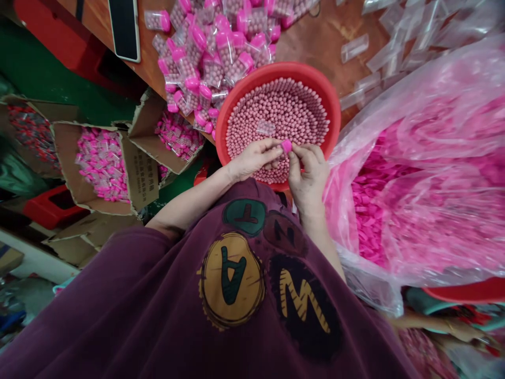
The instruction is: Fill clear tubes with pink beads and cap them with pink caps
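Observation:
Above the near side of a red basin [336, 113] filled with pink beads [276, 105], my two hands meet at a small tube with a bright pink cap [286, 146]. My left hand [256, 159] is closed around the tube's body, which its fingers mostly hide. The thumb and forefinger of my right hand [310, 171] pinch at the cap's edge. On the beads just beyond lies a clear plastic tube [265, 127].
Capped bead-filled tubes [213, 58] are heaped left of the basin, near a phone [124, 29]. Clear empty tubes [398, 47] lie at the far right. A plastic bag [434, 200] holds pink caps. Cardboard boxes [144, 179] stand lower left. Another person's arm [442, 326] shows lower right.

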A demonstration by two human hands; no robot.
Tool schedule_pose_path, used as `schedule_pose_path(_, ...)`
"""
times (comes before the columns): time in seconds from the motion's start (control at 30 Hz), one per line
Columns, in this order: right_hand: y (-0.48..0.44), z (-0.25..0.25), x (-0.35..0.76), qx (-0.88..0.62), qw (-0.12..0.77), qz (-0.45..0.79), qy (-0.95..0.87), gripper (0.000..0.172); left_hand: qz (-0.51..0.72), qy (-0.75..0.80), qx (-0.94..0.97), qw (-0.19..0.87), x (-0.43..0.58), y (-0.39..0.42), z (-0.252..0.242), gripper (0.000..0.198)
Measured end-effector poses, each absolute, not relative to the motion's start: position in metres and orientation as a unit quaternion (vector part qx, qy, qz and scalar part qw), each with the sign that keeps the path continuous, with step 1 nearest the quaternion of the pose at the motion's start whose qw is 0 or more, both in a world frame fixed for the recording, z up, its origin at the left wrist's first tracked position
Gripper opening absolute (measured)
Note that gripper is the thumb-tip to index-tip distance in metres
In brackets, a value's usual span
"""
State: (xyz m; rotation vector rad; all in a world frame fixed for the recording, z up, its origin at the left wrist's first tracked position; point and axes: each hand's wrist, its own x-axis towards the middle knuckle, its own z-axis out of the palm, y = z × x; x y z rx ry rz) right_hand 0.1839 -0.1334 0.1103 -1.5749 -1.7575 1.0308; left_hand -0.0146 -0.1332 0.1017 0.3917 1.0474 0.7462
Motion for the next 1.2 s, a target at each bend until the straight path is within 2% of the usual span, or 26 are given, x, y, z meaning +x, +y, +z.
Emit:
schedule_pose_path(0.13, -0.136, 0.104, 0.185, -0.571, 0.280, 0.356, -0.685, 0.032, 0.348, 0.496, 0.160, 0.779, -0.013, -0.130, 0.106, 0.025)
schedule_pose_path(0.37, -0.145, 0.106, 0.176, -0.559, 0.345, 0.348, -0.669, 0.034, 0.367, 0.511, 0.117, 0.769, 0.002, -0.129, 0.119, 0.021)
schedule_pose_path(0.57, -0.140, 0.112, 0.187, -0.489, 0.330, 0.371, -0.717, 0.042, 0.384, 0.510, 0.115, 0.762, 0.000, -0.122, 0.135, 0.015)
schedule_pose_path(0.63, -0.137, 0.104, 0.195, -0.493, 0.351, 0.407, -0.684, 0.041, 0.370, 0.516, 0.132, 0.761, -0.006, -0.119, 0.137, 0.016)
schedule_pose_path(0.77, -0.136, 0.083, 0.204, -0.559, 0.423, 0.452, -0.552, 0.060, 0.350, 0.529, 0.161, 0.756, -0.015, -0.120, 0.131, 0.023)
schedule_pose_path(0.87, -0.140, 0.087, 0.195, -0.596, 0.387, 0.476, -0.518, 0.047, 0.350, 0.522, 0.178, 0.757, -0.013, -0.124, 0.124, 0.024)
schedule_pose_path(0.93, -0.144, 0.097, 0.184, -0.604, 0.359, 0.473, -0.531, 0.045, 0.351, 0.514, 0.186, 0.761, -0.011, -0.125, 0.121, 0.025)
schedule_pose_path(1.0, -0.148, 0.103, 0.175, -0.598, 0.377, 0.461, -0.536, 0.050, 0.352, 0.513, 0.186, 0.760, -0.010, -0.125, 0.119, 0.028)
schedule_pose_path(1.1, -0.154, 0.099, 0.173, -0.602, 0.416, 0.465, -0.498, 0.073, 0.355, 0.538, 0.165, 0.746, -0.014, -0.123, 0.115, 0.032)
schedule_pose_path(1.13, -0.157, 0.096, 0.175, -0.616, 0.421, 0.468, -0.474, 0.074, 0.359, 0.551, 0.152, 0.738, -0.015, -0.122, 0.114, 0.031)
schedule_pose_path(1.2, -0.161, 0.090, 0.179, -0.647, 0.411, 0.480, -0.427, 0.064, 0.372, 0.571, 0.123, 0.721, -0.018, -0.122, 0.110, 0.028)
